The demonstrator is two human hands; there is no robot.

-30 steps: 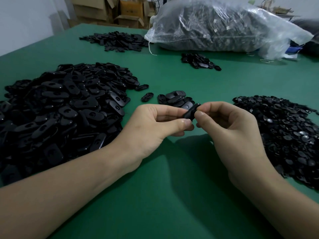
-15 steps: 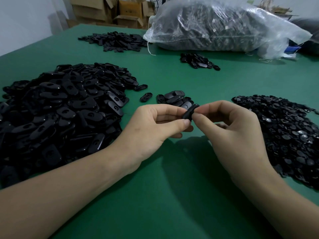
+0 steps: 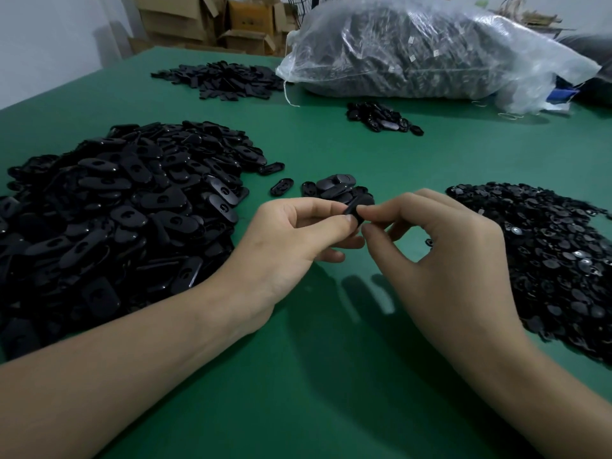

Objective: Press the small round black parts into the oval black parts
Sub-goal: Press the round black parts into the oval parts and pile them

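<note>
My left hand (image 3: 291,240) pinches one oval black part (image 3: 355,207) between thumb and forefinger, just above the green table. My right hand (image 3: 440,246) meets it from the right, forefinger and thumb tips at the part's near end; its other fingers are loosely curled. Any small round part between the fingertips is hidden. A large heap of oval black parts (image 3: 112,207) lies to the left. A heap of small round black parts (image 3: 556,253) lies to the right. A small cluster of oval parts (image 3: 334,188) sits just behind my hands.
A big clear plastic bag of black parts (image 3: 424,51) lies at the back of the green table (image 3: 331,376). Two more small heaps of black parts (image 3: 222,79) (image 3: 381,115) sit near it. Cardboard boxes (image 3: 212,21) stand beyond the table's far edge.
My right hand has loosened from a full grip to a fingertip touch on the oval part's near end, its fingers spread a little. My left hand keeps its hold.
</note>
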